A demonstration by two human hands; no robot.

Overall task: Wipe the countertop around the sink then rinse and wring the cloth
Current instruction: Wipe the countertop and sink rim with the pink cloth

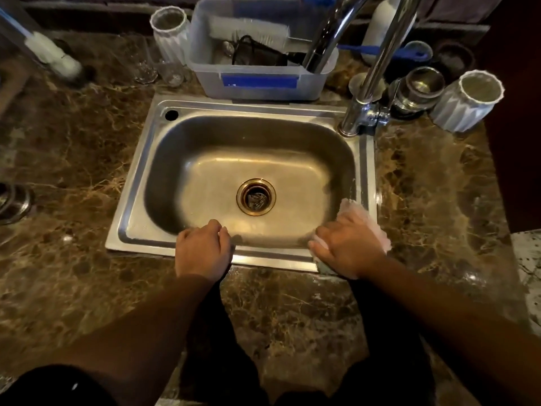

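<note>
A steel sink [140, 183] is set into a brown marble countertop [70, 159]. My right hand [348, 247] presses a pale pink cloth [358, 213] flat onto the sink's front right corner rim; the cloth pokes out beyond my fingers and is blurred. My left hand [203, 250] rests on the sink's front rim with its fingers curled over the inner edge, holding nothing. A chrome faucet [377, 68] rises from the back right corner and arches over the basin. The basin looks dry, with a brass-ringed drain [256, 196] near its middle.
A clear plastic bin [257, 80] with brushes stands behind the sink. White ribbed cups [465, 104] [169, 33], glasses [143, 63] and metal cups [418, 89] crowd the back of the counter. A bottle brush [49, 54] lies at the far left.
</note>
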